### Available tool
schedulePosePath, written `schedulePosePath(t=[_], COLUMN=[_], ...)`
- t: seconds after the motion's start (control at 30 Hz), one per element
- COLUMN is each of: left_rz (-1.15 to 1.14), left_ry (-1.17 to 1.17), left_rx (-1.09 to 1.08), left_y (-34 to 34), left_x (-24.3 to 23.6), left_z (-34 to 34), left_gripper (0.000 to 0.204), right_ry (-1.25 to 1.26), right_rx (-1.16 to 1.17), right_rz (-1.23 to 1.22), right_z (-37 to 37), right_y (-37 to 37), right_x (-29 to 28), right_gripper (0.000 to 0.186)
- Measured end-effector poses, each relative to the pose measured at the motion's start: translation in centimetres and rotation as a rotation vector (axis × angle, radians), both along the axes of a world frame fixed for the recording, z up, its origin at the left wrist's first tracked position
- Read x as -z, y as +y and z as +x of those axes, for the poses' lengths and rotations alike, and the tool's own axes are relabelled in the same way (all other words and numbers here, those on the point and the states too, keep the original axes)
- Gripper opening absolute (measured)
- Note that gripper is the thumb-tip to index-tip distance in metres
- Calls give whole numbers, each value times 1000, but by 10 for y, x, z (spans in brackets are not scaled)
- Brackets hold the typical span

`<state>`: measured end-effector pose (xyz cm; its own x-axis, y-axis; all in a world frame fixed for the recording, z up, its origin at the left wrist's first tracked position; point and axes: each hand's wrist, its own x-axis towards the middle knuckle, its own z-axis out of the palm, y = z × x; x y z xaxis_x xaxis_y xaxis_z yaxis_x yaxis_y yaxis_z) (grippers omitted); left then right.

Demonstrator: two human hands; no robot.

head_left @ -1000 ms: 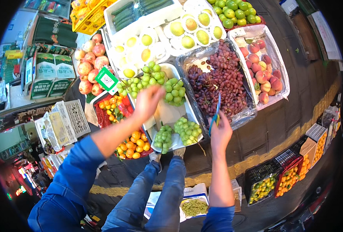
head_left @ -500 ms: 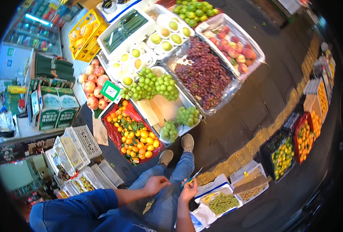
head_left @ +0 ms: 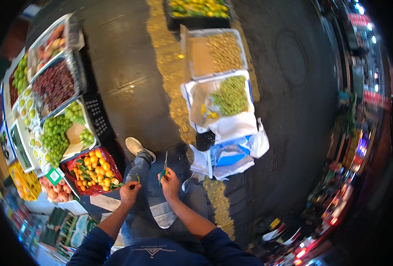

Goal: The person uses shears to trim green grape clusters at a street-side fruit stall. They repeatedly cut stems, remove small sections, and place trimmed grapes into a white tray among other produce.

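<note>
Between your left hand (head_left: 130, 193) and right hand (head_left: 170, 184) you have a small gap, with the scissors (head_left: 166, 162) jutting forward on its right side. The box of oranges (head_left: 112, 160) crowds your left hand's outer side; blue-and-white bags (head_left: 227, 154) stand right of the scissors. Ahead, past your shoe (head_left: 137, 146), open pavement (head_left: 116, 93) leaves you wide room.

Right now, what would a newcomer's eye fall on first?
Probably the bright oranges on red lining, up and left of the left hand. Then the scissors, pointing up the picture from the right hand at lower centre, and the pale green grapes above and right of that hand.
</note>
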<state>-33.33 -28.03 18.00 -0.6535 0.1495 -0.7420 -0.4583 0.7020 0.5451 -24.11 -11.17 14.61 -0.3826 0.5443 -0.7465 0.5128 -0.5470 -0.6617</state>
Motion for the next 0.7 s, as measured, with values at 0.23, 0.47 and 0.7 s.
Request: schedulePosePath(t=[0.23,0.47,0.7], left_rz=[-30,-70,-276], left_ry=[6,173,295], left_rx=[440,1025,1445], left_y=[183,352,447], left_x=[41,178,268], left_z=[96,207,250], left_gripper=[19,23,66], right_ry=[-12,-406,-733], right_rx=[394,579,837], right_rz=[21,217,424], right_z=[162,376,462], right_y=[94,223,372], right_x=[58,174,285], right_gripper=[44,52,70])
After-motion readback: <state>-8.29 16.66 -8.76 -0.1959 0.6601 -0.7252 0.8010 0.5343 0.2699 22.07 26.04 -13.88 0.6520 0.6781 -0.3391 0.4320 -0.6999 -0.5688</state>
